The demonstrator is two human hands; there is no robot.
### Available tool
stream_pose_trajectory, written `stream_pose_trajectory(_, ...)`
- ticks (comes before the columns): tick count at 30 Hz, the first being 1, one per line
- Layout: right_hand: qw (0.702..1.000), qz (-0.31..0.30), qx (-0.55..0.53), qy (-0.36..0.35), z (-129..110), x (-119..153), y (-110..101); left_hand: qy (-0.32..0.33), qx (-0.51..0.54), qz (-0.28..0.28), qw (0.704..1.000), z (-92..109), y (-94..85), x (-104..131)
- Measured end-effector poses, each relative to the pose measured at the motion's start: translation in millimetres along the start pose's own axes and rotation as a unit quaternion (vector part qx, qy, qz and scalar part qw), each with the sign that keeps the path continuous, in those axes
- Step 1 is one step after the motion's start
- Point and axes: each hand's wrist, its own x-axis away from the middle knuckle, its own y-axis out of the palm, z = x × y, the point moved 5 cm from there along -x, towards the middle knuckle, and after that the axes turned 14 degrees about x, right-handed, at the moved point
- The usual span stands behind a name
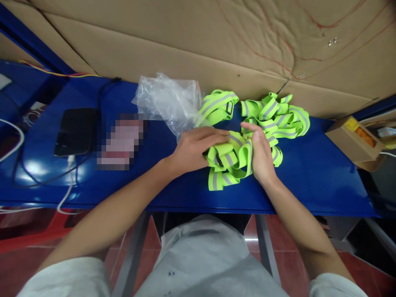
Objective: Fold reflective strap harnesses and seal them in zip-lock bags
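Note:
A bundle of neon yellow-green reflective strap [229,154] with a grey stripe lies between my hands near the front of the blue table, its loops loose and one end hanging toward me. My left hand [198,147] grips the bundle's left side, fingers together across its top. Against the right side rests my right hand [261,154], its index finger stretched out; the other fingers are partly hidden. Behind it lies a heap of similar straps [281,117]. Another folded strap [218,106] with a dark buckle sits beyond my left hand.
A clear plastic bag [168,101] lies behind my left hand. To the left are a blurred-out rectangular item [122,142] and a black device [76,131] with a white cable. A small cardboard box [354,140] stands at the right. Brown board [185,45] closes off the blue table's [315,181] back.

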Motion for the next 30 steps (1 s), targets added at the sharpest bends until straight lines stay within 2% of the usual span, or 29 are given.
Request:
stream_pose_trajectory(2,0.996,-0.003,-0.011,-0.089,-9,3,-2,-0.078,0.051,0.082,0.992,-9,-5.2,0)
stream_pose_trajectory(5,0.980,-0.052,-0.019,-0.189,-21,9,-2,-0.169,0.136,0.193,0.957,-22,-9.7,2)
stream_pose_trajectory(8,0.966,-0.095,0.013,-0.240,-27,13,-2,-0.225,0.232,0.262,0.909,-33,-8.4,4)
stream_pose_trajectory(10,0.955,-0.065,0.064,-0.284,-31,13,-5,-0.262,0.285,0.285,0.877,-39,-5.2,7)
stream_pose_trajectory(13,0.935,0.014,0.129,-0.331,-34,13,-8,-0.299,0.346,0.271,0.847,-41,2.0,8)
stream_pose_trajectory(15,0.936,0.036,0.135,-0.323,-33,11,-8,-0.315,0.360,0.253,0.841,-40,5.8,8)
stream_pose_trajectory(18,0.953,0.025,0.130,-0.272,-28,7,-7,-0.314,0.362,0.225,0.848,-37,8.9,8)
stream_pose_trajectory(20,0.958,0.008,0.138,-0.251,-26,5,-6,-0.303,0.400,0.181,0.846,-35,12.7,7)
stream_pose_trajectory(22,0.955,-0.005,0.154,-0.253,-27,5,-5,-0.302,0.458,0.135,0.825,-33,16.8,6)
stream_pose_trajectory(25,0.944,-0.019,0.179,-0.278,-30,5,-5,-0.327,0.534,0.092,0.775,-29,21.5,7)
stream_pose_trajectory(27,0.936,-0.030,0.180,-0.302,-32,6,-4,-0.335,0.559,0.092,0.753,-28,22.4,6)
stream_pose_trajectory(30,0.913,-0.083,0.171,-0.362,-34,11,0,-0.337,0.561,0.156,0.740,-30,19.6,4)
